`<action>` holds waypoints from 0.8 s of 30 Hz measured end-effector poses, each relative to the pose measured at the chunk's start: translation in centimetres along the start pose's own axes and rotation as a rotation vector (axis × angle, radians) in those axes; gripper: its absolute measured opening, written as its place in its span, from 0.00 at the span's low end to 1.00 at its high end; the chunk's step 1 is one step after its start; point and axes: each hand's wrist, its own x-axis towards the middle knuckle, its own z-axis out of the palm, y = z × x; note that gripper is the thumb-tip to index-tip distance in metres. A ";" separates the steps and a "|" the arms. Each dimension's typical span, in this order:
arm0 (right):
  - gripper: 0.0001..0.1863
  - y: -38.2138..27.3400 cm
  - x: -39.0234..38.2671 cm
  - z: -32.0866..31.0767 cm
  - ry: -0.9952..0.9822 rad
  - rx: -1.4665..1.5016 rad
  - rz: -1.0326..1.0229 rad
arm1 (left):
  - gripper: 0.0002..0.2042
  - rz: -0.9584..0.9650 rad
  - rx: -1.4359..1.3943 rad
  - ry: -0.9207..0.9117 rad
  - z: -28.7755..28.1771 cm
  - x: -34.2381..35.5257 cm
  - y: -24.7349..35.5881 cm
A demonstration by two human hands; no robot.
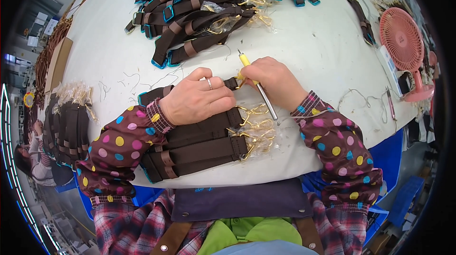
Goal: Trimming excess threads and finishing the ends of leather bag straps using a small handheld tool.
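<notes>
My left hand [199, 96] is closed over a dark brown webbing strap [154, 95], pressing it down near its right end. My right hand [273, 81] grips a pen-like tool [266, 100] with a yellow upper part and a silver shaft. Its thumb and fingertips also meet the gold metal piece at that strap's end; the exact contact is hidden by the fingers. Just below my hands lie several more brown straps [202, 153], side by side, with leather-like loops. Gold snap hooks [256, 131] in clear plastic wrap stick out from their right ends.
A large pile of brown straps [190, 29] with blue-covered buckles lies at the far side of the white table [308, 41]. Another bundle of straps [71, 124] hangs over the left edge. A pink fan [403, 38] stands at right, near a thin pinkish tool [391, 104] and loose threads.
</notes>
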 end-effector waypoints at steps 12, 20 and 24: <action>0.16 -0.7 0.0 -1.6 0.067 -0.018 0.012 | 0.08 -0.428 -0.750 -0.163 -4.5 -1.9 -2.2; 0.10 -3.3 0.4 -0.3 0.275 0.660 0.396 | 0.17 -0.705 -0.766 -0.173 -0.7 0.5 0.0; 0.10 -3.2 0.3 -0.1 0.177 0.686 0.520 | 0.15 -0.680 -0.669 -0.126 1.3 0.0 0.1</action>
